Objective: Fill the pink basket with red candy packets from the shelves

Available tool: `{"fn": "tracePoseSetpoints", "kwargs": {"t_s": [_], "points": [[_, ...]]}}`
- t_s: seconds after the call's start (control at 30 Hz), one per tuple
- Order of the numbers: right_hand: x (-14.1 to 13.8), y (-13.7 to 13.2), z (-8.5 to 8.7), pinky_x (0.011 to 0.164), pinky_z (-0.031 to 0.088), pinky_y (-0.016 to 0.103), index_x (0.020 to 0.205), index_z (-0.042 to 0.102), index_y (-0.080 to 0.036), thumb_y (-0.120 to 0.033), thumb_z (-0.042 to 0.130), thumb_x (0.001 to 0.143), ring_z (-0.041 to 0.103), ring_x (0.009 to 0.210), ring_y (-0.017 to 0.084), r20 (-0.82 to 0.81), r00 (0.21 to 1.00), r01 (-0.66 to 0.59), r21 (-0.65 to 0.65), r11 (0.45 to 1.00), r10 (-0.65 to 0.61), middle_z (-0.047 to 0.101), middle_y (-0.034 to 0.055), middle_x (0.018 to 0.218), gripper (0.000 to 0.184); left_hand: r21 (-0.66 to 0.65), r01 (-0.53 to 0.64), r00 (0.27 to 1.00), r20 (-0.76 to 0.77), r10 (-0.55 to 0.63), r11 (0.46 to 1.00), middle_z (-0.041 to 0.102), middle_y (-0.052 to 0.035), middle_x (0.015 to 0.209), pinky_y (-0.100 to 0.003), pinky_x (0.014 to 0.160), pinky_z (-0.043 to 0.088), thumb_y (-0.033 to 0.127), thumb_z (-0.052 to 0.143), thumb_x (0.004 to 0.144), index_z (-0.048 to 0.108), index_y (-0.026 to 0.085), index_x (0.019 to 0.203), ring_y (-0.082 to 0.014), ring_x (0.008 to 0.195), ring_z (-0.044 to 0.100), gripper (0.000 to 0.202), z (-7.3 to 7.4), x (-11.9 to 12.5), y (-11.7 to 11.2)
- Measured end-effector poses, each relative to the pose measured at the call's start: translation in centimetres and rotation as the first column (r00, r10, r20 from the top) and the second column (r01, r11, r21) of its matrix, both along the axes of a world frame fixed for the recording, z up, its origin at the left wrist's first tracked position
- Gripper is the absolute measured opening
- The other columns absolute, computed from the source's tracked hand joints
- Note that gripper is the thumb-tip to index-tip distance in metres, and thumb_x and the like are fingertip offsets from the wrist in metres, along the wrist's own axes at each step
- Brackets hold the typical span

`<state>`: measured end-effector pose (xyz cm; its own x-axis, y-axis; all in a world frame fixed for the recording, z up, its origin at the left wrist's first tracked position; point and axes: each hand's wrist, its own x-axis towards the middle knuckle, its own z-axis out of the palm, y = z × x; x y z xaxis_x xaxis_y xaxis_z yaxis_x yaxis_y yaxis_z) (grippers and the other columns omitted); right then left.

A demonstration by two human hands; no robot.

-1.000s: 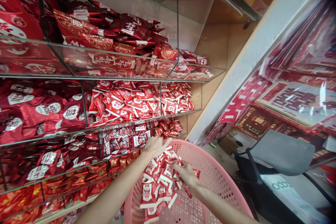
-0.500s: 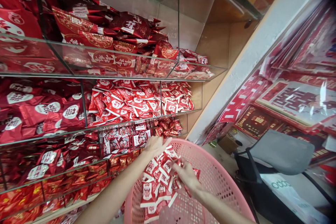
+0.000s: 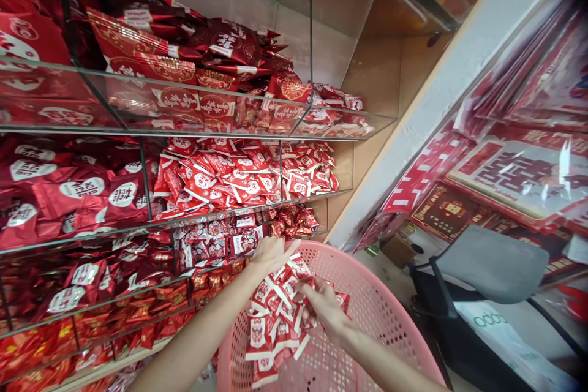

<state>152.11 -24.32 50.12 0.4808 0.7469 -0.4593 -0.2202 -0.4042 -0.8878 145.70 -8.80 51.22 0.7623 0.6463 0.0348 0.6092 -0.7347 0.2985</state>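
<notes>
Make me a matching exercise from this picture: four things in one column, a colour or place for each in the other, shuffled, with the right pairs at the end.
Column 1
1. Basket
2. Chair
3. Left hand
4. Right hand

Column 2
A. At the red-and-white packets
B. Pink, pierced with holes
C. At the basket's rim
D. With a grey backrest

Right pairs: 1-B, 2-D, 3-C, 4-A
</notes>
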Motion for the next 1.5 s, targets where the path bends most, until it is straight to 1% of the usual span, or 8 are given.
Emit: {"fn": "tracePoseSetpoints", "kwargs": {"t_s": [0.13, 0.27, 0.47, 0.63, 0.87, 1.17, 1.27, 1.5], "points": [[-0.1, -0.3, -0.6, 0.031, 0.031, 0.017, 0.085, 0.041, -0.021, -0.039, 0.055, 0.069, 0.049, 0.035, 0.009, -0.028, 0.999, -0.041, 0.000, 0.999, 0.041, 0.053, -0.0064, 0.049, 0.028, 0.005, 0.005, 1.000, 0.009, -0.005, 1.000, 0.065, -0.0129, 0.074, -0.033, 0.066, 0.042, 0.066, 0.001, 0.074, 0.065, 0.013, 0.075, -0.0241, 0.074, 0.061, 0.083, 0.0, 0.0, 0.1], [0.2, -0.7, -0.9, 0.030, 0.032, 0.018, 0.087, 0.041, -0.021, -0.041, 0.056, 0.067, 0.050, 0.035, 0.009, -0.008, 0.999, -0.034, -0.010, 0.999, 0.034, 0.056, -0.0057, 0.057, 0.032, 0.007, 0.003, 1.000, -0.004, -0.003, 1.000, 0.065, -0.0139, 0.074, -0.033, 0.066, 0.042, 0.066, 0.001, 0.075, 0.065, 0.013, 0.074, -0.0245, 0.074, 0.061, 0.083, 0.0, 0.1, 0.1], [0.5, -1.3, -0.5, 0.029, 0.029, 0.017, 0.086, 0.041, -0.020, -0.040, 0.055, 0.068, 0.049, 0.033, 0.007, 0.039, 0.999, -0.026, -0.027, 0.999, 0.028, 0.058, -0.0052, 0.064, 0.030, 0.005, -0.007, 1.000, -0.016, 0.007, 1.000, 0.065, -0.0143, 0.074, -0.033, 0.065, 0.041, 0.067, -0.001, 0.074, 0.065, 0.013, 0.075, -0.0242, 0.073, 0.060, 0.085, 0.0, 0.1, -0.1], [0.6, -1.3, -0.2, 0.029, 0.028, 0.016, 0.085, 0.041, -0.020, -0.039, 0.055, 0.068, 0.050, 0.034, 0.008, 0.033, 0.999, -0.037, -0.073, 0.997, 0.039, 0.054, -0.0069, 0.055, 0.029, -0.006, -0.027, 0.999, -0.029, 0.027, 1.000, 0.065, -0.0140, 0.076, -0.032, 0.067, 0.041, 0.068, 0.001, 0.074, 0.065, 0.013, 0.075, -0.0230, 0.076, 0.060, 0.084, 0.2, 0.1, -0.2], [-0.1, -1.0, 0.3, 0.029, 0.029, 0.019, 0.087, 0.042, -0.020, -0.043, 0.055, 0.068, 0.048, 0.032, 0.009, 0.135, 0.990, -0.055, 0.080, 0.995, 0.044, 0.054, -0.0075, 0.055, 0.033, -0.020, -0.016, 1.000, -0.015, 0.016, 1.000, 0.065, -0.0145, 0.076, -0.033, 0.068, 0.042, 0.067, 0.002, 0.074, 0.065, 0.013, 0.075, -0.0244, 0.077, 0.061, 0.083, 0.4, -0.1, -0.2], [-0.2, -0.8, 0.6, 0.031, 0.030, 0.017, 0.089, 0.046, -0.018, -0.041, 0.054, 0.069, 0.048, 0.033, 0.006, -0.038, 0.999, -0.036, 0.037, 0.999, 0.037, 0.062, -0.0013, 0.069, 0.031, -0.012, -0.017, 1.000, -0.009, 0.017, 1.000, 0.065, -0.0139, 0.076, -0.033, 0.067, 0.041, 0.067, 0.002, 0.074, 0.065, 0.014, 0.075, -0.0238, 0.076, 0.060, 0.083, 0.2, -0.1, -0.1], [-0.1, -0.6, 0.4, 0.030, 0.026, 0.016, 0.083, 0.049, -0.017, -0.039, 0.056, 0.068, 0.046, 0.033, 0.005, -0.099, 0.994, -0.052, -0.031, 0.998, 0.049, 0.062, -0.0006, 0.065, 0.028, -0.008, -0.009, 1.000, -0.009, 0.008, 1.000, 0.065, -0.0136, 0.076, -0.033, 0.067, 0.041, 0.067, 0.002, 0.075, 0.065, 0.014, 0.075, -0.0238, 0.075, 0.060, 0.082, 0.2, -0.1, -0.1], [-0.2, 0.3, -1.2, 0.028, 0.025, 0.016, 0.088, 0.048, -0.019, -0.039, 0.059, 0.065, 0.044, 0.031, 0.009, -0.038, 0.999, -0.018, -0.078, 0.997, 0.015, 0.050, -0.0069, 0.042, 0.033, -0.011, -0.006, 1.000, -0.004, 0.005, 1.000, 0.065, -0.0136, 0.074, -0.033, 0.065, 0.042, 0.067, 0.002, 0.074, 0.065, 0.013, 0.075, -0.0246, 0.075, 0.061, 0.083, 0.4, -0.1, -0.1]]}}
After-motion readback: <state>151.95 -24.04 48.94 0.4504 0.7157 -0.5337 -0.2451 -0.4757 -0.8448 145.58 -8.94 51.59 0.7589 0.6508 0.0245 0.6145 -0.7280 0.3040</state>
